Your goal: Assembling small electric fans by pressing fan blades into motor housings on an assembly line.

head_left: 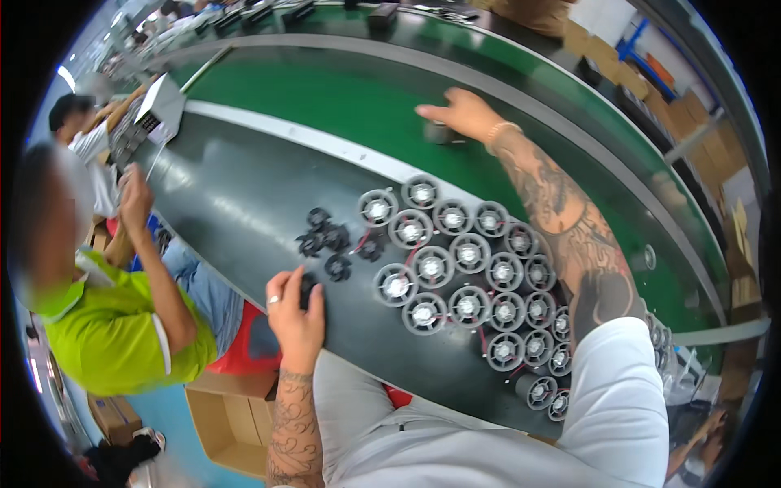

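Note:
My left hand (296,315), a ring on one finger, is curled at the table's near edge. A small black fan wheel (308,286) shows between its thumb and fingers, partly hidden. Just beyond lie several loose black fan wheels (329,236). My right hand (468,114) reaches over the green conveyor belt (325,89). Below its fingers is a short grey cylindrical fan housing (440,133), somewhat blurred; the fingers appear closed on it. Many round grey fan housings (433,267) with silvery centres and red wires stand grouped on the dark table, left of my right forearm.
A pale rail (301,137) divides the dark table (228,175) from the belt. At the left sits a co-worker in a lime-green shirt (122,325), hands raised. A white box-shaped device (163,107) stands at the table's far left. An open cardboard box (232,419) is on the floor.

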Available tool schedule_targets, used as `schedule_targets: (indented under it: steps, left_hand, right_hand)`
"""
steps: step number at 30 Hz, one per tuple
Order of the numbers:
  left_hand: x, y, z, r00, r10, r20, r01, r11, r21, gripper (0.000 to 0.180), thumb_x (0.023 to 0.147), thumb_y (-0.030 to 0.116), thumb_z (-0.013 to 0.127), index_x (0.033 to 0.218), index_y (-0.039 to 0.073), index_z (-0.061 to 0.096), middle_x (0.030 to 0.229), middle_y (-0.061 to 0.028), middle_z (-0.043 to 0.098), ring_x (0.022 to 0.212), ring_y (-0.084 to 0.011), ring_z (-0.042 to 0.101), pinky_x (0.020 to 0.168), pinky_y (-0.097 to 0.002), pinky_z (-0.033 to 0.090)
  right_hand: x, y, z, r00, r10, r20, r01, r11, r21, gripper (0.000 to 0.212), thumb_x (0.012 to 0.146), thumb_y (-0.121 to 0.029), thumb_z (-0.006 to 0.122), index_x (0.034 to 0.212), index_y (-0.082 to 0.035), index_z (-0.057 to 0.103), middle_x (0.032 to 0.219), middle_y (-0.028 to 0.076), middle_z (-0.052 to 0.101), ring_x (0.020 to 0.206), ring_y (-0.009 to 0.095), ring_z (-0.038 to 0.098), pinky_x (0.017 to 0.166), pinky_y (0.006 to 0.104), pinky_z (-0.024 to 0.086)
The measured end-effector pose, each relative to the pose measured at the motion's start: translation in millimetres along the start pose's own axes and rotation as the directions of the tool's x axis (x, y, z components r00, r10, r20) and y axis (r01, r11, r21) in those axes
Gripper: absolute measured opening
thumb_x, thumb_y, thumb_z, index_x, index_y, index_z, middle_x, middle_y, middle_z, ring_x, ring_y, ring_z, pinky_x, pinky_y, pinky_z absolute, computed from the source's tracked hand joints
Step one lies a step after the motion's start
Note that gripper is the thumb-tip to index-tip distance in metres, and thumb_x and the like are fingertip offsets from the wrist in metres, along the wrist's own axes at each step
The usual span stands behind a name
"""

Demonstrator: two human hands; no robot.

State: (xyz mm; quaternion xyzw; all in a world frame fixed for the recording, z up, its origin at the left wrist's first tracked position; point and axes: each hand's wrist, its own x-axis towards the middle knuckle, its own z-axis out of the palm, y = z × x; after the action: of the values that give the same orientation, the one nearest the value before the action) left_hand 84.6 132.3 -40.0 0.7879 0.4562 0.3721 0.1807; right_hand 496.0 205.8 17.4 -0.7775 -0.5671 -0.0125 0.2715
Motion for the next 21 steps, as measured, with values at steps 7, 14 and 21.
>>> schedule_targets:
  steps: [7, 14, 21]
  left_hand:
    - [-12.2, -11.2, -12.8, 0.993, -0.036, -0.115, 0.031, 0.998, -0.049, 0.018, 0.082, 0.003, 0.064, 0.099, -0.002, 0.062, 0.105, -0.011, 0.06, 0.088, -0.0179, 0.058, 0.072, -0.0248, 0.046]
    - [-26.8, 12.4, -25.6, 0.822, -0.526, 0.217, 0.525, 0.553, -0.648, 0.035, 0.086, 0.0, 0.059, 0.119, 0.001, 0.049, 0.102, -0.0034, 0.055, 0.091, -0.0117, 0.056, 0.078, -0.0203, 0.047]
    - [-41.1, 87.5, -25.2, 0.713, -0.301, 0.633, 0.589, -0.234, -0.774, 0.042, 0.083, -0.003, 0.056, 0.123, -0.007, 0.044, 0.109, -0.0185, 0.055, 0.11, -0.0278, 0.052, 0.105, -0.0385, 0.038]
  right_hand:
    - [-65.2, 60.1, -111.3, 0.998, 0.0, 0.057, 0.009, 0.987, -0.158, 0.046, 0.079, -0.04, 0.062, 0.103, 0.0, 0.064, 0.101, 0.022, 0.064, 0.098, 0.036, 0.06, 0.087, 0.0403, 0.047]
    - [-259.4, 207.9, -263.3, 0.742, 0.642, 0.191, -0.471, 0.703, -0.533, 0.08, 0.066, -0.051, 0.074, 0.116, 0.009, 0.055, 0.116, 0.027, 0.057, 0.107, 0.037, 0.056, 0.095, 0.0394, 0.042]
    - [-282.6, 184.7, -243.9, 0.783, 0.549, 0.294, -0.457, 0.827, -0.328, 0.069, 0.067, -0.035, 0.076, 0.117, 0.007, 0.055, 0.111, 0.023, 0.061, 0.103, 0.032, 0.06, 0.088, 0.0356, 0.047]
